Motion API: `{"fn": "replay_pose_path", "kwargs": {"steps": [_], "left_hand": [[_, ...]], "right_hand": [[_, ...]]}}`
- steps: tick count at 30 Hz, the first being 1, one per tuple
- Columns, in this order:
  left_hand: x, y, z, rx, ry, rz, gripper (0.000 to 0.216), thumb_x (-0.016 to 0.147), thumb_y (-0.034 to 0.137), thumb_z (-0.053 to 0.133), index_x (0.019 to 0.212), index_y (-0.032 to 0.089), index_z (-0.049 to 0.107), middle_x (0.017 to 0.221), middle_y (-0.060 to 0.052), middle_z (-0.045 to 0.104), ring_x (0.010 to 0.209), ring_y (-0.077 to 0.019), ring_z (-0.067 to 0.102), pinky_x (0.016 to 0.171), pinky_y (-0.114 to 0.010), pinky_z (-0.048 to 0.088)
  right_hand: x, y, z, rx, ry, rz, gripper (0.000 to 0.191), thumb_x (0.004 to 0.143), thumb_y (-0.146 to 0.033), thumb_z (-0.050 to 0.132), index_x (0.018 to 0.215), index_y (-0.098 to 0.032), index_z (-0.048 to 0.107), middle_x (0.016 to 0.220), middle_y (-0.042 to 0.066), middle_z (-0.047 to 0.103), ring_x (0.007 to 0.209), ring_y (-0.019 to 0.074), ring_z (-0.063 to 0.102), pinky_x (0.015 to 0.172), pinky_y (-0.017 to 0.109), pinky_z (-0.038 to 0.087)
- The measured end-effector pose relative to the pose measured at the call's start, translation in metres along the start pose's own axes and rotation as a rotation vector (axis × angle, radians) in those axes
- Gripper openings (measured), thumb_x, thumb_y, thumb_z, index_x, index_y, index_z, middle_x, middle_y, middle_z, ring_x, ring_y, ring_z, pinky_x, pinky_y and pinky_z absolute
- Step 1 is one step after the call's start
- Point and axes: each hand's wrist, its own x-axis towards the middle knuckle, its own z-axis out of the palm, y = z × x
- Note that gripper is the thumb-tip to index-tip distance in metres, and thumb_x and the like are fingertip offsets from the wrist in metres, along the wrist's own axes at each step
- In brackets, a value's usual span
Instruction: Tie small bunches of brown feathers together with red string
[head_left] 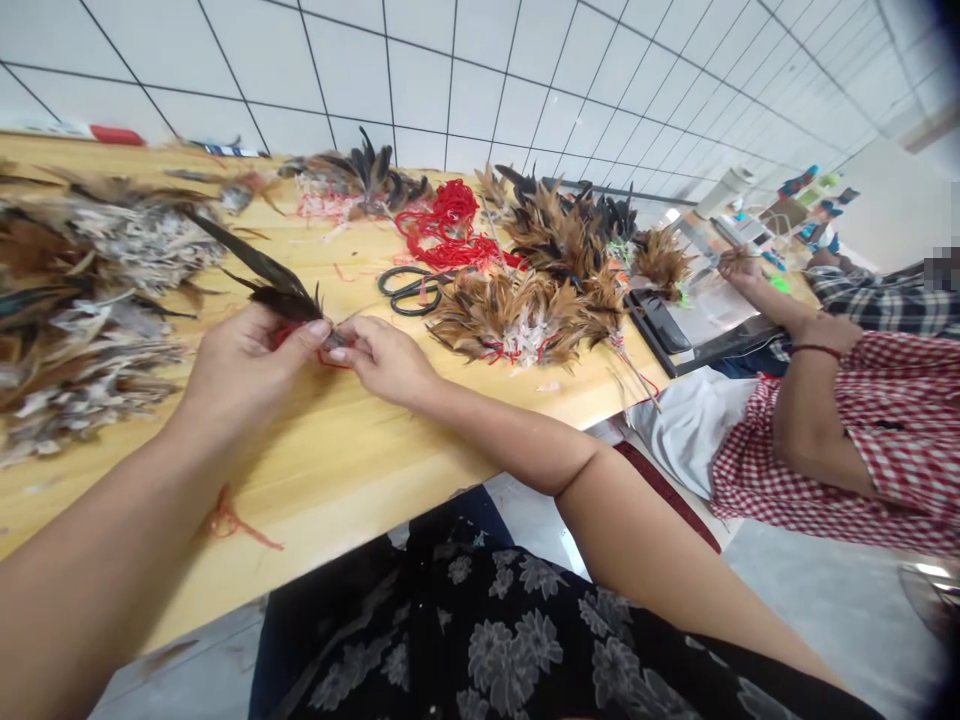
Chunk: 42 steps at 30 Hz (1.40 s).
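Note:
My left hand [251,365] is closed on the base of a small bunch of dark feathers [281,280], whose long tips point up and to the left. Against its quill end my right hand [386,355] pinches, thumb and fingers together, where a red cord [334,362] shows between the two hands. Which strands the right fingers hold is partly hidden. Black-handled scissors [411,290] lie just beyond the right hand. Brown feather bundles bound with red cord [502,315] rest to the right of it.
Loose feathers [127,250] are heaped at the left. A tangle of red cord [450,225] and more feather bundles [555,215] lie toward the tiled wall. Red thread scraps [236,522] sit near the table's front edge. A person in a checked shirt [817,440] sits at the right.

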Motion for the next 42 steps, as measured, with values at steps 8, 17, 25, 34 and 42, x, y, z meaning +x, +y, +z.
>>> {"fn": "replay_pose_path", "kwargs": {"steps": [8,17,25,34,42], "left_hand": [[-0.002,0.008,0.003,-0.068,-0.081,-0.044,0.030,0.049,0.045,0.087,0.071,0.026,0.081,0.076,0.003,0.079,0.077,-0.0218,0.066,0.082,-0.034,0.055],[0.032,0.022,-0.018,-0.199,-0.086,0.098,0.025,0.062,0.028,0.091,0.080,0.021,0.075,0.074,0.001,0.075,0.070,-0.0165,0.062,0.069,-0.028,0.049],[0.131,0.098,0.016,0.205,-0.086,-0.050,0.039,0.112,0.001,0.071,0.077,0.017,0.065,0.062,0.002,0.064,0.064,-0.0122,0.054,0.069,-0.030,0.037],[0.241,0.105,0.097,0.654,-0.107,-0.032,0.030,0.111,0.026,0.078,0.084,0.017,0.069,0.061,0.008,0.054,0.072,-0.0114,0.047,0.085,-0.035,0.043],[0.301,0.070,0.122,1.025,-0.093,0.078,0.024,0.094,0.036,0.092,0.090,0.015,0.082,0.075,-0.013,0.074,0.110,-0.0392,0.077,0.104,-0.052,0.057]], "right_hand": [[0.000,0.000,0.001,-0.048,-0.029,0.000,0.020,0.119,-0.023,0.061,0.129,-0.015,0.077,0.142,0.014,0.080,0.141,0.0252,0.072,0.118,0.035,0.053],[-0.012,-0.015,-0.003,-0.038,-0.018,0.146,0.035,0.118,-0.019,0.061,0.151,-0.011,0.066,0.148,0.017,0.079,0.137,0.0249,0.076,0.121,0.040,0.055],[-0.017,-0.023,-0.004,-0.132,-0.113,0.141,0.044,0.121,-0.025,0.048,0.164,-0.017,0.059,0.170,0.017,0.069,0.159,0.0335,0.069,0.129,0.051,0.057],[-0.018,-0.022,-0.004,-0.177,-0.171,0.119,0.045,0.119,-0.029,0.042,0.161,-0.021,0.058,0.172,0.016,0.068,0.149,0.0368,0.075,0.119,0.057,0.066],[-0.014,-0.017,-0.002,-0.243,-0.211,0.051,0.043,0.112,-0.021,0.041,0.148,-0.024,0.063,0.160,0.013,0.074,0.140,0.0365,0.079,0.108,0.054,0.069]]}}
